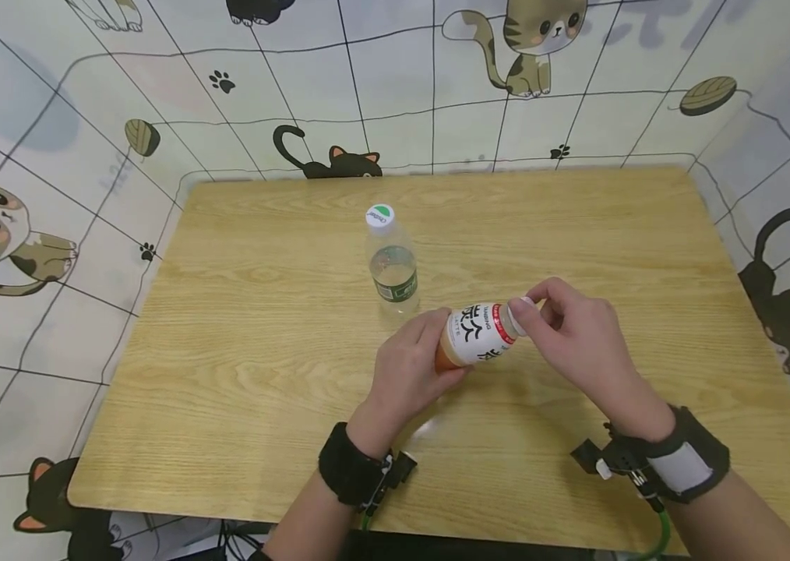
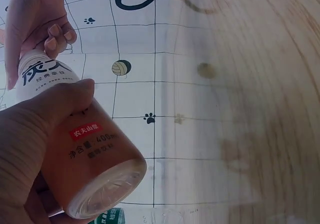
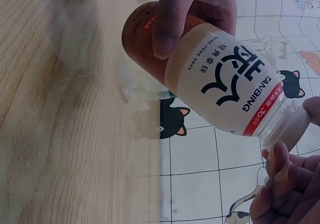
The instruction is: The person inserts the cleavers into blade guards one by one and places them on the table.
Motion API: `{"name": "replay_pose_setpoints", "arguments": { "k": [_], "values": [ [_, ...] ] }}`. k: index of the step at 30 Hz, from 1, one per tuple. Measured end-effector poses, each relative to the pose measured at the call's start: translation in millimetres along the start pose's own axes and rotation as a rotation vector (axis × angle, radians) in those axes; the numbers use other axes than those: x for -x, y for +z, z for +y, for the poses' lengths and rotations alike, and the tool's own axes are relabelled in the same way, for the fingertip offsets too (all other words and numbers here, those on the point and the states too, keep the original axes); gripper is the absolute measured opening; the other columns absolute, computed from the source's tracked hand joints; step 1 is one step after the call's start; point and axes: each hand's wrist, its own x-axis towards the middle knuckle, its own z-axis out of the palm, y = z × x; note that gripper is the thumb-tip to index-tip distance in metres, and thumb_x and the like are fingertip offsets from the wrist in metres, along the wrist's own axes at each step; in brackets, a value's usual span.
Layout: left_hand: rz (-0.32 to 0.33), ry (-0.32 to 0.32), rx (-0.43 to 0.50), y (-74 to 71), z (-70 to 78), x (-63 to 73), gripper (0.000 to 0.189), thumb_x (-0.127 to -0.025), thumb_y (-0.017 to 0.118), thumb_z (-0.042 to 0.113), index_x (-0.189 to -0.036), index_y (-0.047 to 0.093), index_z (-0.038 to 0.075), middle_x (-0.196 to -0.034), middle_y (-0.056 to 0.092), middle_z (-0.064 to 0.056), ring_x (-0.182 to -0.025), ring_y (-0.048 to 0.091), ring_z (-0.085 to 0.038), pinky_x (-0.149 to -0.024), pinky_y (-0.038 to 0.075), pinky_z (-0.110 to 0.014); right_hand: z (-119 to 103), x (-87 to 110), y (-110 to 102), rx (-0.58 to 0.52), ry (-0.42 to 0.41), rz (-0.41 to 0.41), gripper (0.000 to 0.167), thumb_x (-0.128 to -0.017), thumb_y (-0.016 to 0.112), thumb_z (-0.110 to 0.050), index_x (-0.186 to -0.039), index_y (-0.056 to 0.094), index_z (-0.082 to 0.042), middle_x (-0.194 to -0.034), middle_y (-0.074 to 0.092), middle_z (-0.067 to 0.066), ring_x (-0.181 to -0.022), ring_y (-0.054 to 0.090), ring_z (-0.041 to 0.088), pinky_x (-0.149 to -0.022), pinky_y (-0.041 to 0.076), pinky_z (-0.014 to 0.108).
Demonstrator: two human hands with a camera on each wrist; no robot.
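Note:
A bottle of brown milky drink (image 1: 474,335) with a white and red label is tilted above the table, its neck toward the right. My left hand (image 1: 409,362) grips it round its lower body, the thumb across the side in the left wrist view. At the neck, my right hand (image 1: 580,343) pinches the white cap (image 3: 292,129) between thumb and fingers; the cap sits on the bottle mouth. Behind the left hand a clear water bottle (image 1: 393,269) with a green label and white cap stands upright on the table.
The wooden table (image 1: 241,374) is backed by a white wall covering (image 1: 395,78) with cat drawings and grid lines. Black straps with small cameras circle both wrists, and a green cable (image 1: 663,534) runs from the right one. Dark cables (image 1: 234,538) hang by the front edge.

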Motion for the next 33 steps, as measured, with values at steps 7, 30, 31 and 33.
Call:
{"name": "replay_pose_setpoints", "arguments": {
  "k": [7, 30, 31, 33],
  "values": [
    [-0.024, 0.001, 0.026, -0.1, -0.8, -0.4, 0.076, -0.072, 0.096, 0.033, -0.133, 0.058, 0.007, -0.126, 0.068, -0.008, -0.109, 0.068, -0.022, -0.087, 0.059, -0.037, 2, -1.0, -2, -0.010, 0.026, -0.041, 0.023, -0.096, 0.073, -0.030, -0.095, 0.069, -0.007, -0.060, 0.047, -0.004, -0.049, 0.039, 0.012, -0.047, 0.031, 0.028],
    [-0.177, -0.042, 0.134, -4.6, -4.9, -4.7, 0.077, -0.072, 0.095, 0.032, -0.137, 0.058, 0.011, -0.132, 0.065, -0.005, -0.116, 0.064, -0.020, -0.091, 0.056, -0.038, 10, 2.5, -9, 0.006, -0.088, -0.102, 0.018, -0.092, 0.077, -0.022, -0.101, 0.067, -0.010, -0.067, 0.050, -0.006, -0.055, 0.044, 0.011, -0.048, 0.033, 0.026],
    [-0.190, -0.047, 0.138, -4.8, -5.3, -4.7, 0.077, -0.073, 0.095, 0.033, -0.137, 0.058, 0.011, -0.132, 0.065, -0.005, -0.116, 0.064, -0.019, -0.091, 0.056, -0.038, 10, 2.8, -9, 0.008, -0.099, -0.106, 0.019, -0.091, 0.078, -0.021, -0.102, 0.068, -0.010, -0.067, 0.051, -0.007, -0.056, 0.045, 0.010, -0.048, 0.034, 0.026],
    [-0.218, -0.063, 0.155, -4.8, -6.3, -4.9, 0.077, -0.074, 0.094, 0.033, -0.138, 0.058, 0.012, -0.133, 0.064, -0.004, -0.116, 0.064, -0.018, -0.090, 0.056, -0.037, 11, 3.3, -10, 0.011, -0.121, -0.115, 0.022, -0.089, 0.081, -0.019, -0.104, 0.068, -0.011, -0.070, 0.055, -0.008, -0.060, 0.048, 0.010, -0.049, 0.036, 0.025]
  ]
}}
